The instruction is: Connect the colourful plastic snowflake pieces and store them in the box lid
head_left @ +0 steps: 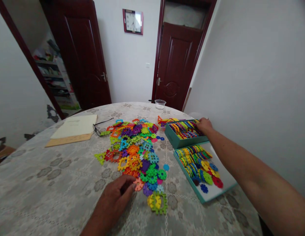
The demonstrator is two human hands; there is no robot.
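My left hand [120,193] is at the near side of a heap of colourful plastic interlocking pieces [134,149]. Its thumb and fingers close on the edge of a salmon-pink notched disc [138,184]. My right hand [204,125] reaches to the far right end of a green box [171,137] packed with rows of coloured pieces. Its fingers are curled there, and whatever they grip is hidden. In front of that box, a shallow green-edged lid [226,175] holds rows of discs and several loose ones.
Glasses [98,131] rest beside papers [73,127] at the left. A clear plastic bowl [160,104] stands at the table's far edge. More pieces [171,120] lie behind the green box. A patterned cloth [69,183] covers the table, and a wall rises along the right.
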